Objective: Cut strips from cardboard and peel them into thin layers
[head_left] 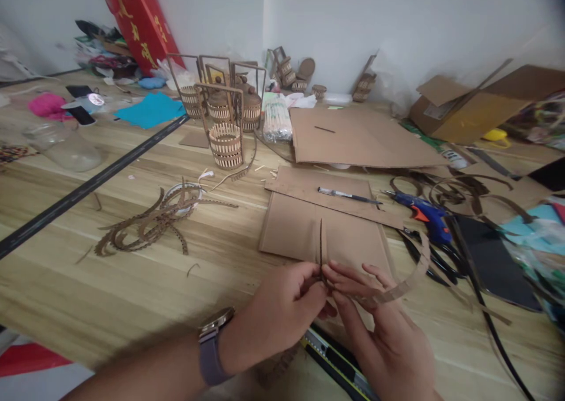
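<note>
Near the bottom centre, my left hand (282, 307) pinches a thin cardboard strip (321, 242) that points away from me over a cardboard sheet (291, 224). My right hand (379, 324) meets it from the right, its fingers closed on the same strip. A long curved part of a strip (417, 271) arcs up to the right past my right hand. A yellow and black utility knife (335, 360) lies beneath my hands, partly hidden. Beyond them a pen (348, 196) rests on a flat cardboard piece (291, 190).
Notched strips (145, 224) lie in a heap at left. Small handled baskets (225, 145) stand behind. A blue glue gun (424, 212), black scissors (441, 262) and a phone (494, 265) lie at right. A large cardboard sheet (362, 136) and an open box (477, 106) are farther back.
</note>
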Motion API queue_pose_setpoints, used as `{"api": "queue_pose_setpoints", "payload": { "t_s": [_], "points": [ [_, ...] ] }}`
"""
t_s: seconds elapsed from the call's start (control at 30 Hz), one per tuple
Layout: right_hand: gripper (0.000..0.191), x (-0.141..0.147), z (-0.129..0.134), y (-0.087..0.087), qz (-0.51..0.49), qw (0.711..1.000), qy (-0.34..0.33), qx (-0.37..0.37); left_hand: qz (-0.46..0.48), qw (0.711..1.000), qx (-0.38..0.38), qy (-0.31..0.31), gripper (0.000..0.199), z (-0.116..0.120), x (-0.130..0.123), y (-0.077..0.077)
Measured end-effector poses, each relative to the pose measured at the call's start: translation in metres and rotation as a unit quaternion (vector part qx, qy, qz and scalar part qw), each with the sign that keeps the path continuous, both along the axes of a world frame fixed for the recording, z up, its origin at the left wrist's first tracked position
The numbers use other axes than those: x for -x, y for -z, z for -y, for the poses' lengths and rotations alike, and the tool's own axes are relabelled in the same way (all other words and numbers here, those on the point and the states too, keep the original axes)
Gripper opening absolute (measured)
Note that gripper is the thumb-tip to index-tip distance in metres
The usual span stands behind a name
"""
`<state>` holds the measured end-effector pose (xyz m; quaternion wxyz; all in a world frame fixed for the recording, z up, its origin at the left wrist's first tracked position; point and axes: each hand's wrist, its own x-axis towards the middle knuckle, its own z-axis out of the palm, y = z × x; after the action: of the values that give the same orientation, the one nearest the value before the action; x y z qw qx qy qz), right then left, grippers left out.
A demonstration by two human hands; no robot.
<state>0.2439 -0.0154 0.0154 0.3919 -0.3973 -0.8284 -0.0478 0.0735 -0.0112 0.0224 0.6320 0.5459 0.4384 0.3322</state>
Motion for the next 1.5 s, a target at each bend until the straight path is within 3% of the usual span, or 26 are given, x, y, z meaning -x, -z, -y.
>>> {"api": "queue_pose_setpoints", "payload": {
  "t_s": [0.43,0.73,1.03,1.33,1.5],
  "points": [
    [0.012,0.0002,0.0036,0.0027,0.0,1.0,-0.007,0.004,-0.04,0.999,-0.026,-0.001,0.026,0.0013,0.0001,0.0029],
    [0.015,-0.0009,0.0023,0.0036,-0.002,1.0,0.008,0.017,-0.031,0.999,-0.02,0.003,0.022,-0.0008,0.0022,-0.0017],
    [0.015,0.0006,0.005,0.0059,0.0,1.0,0.0,0.007,-0.002,1.0,0.001,-0.001,0.021,-0.0008,-0.0003,0.005],
    [0.013,-0.0009,0.0046,0.0039,-0.023,0.999,-0.003,0.035,-0.032,0.999,-0.021,-0.005,0.022,-0.0008,0.001,-0.0017],
    [0.01,-0.0035,-0.0002,0.0065,-0.012,1.0,-0.02,0.008,-0.061,0.998,-0.034,-0.001,0.024,-0.0006,0.0017,0.0]
  ]
}}
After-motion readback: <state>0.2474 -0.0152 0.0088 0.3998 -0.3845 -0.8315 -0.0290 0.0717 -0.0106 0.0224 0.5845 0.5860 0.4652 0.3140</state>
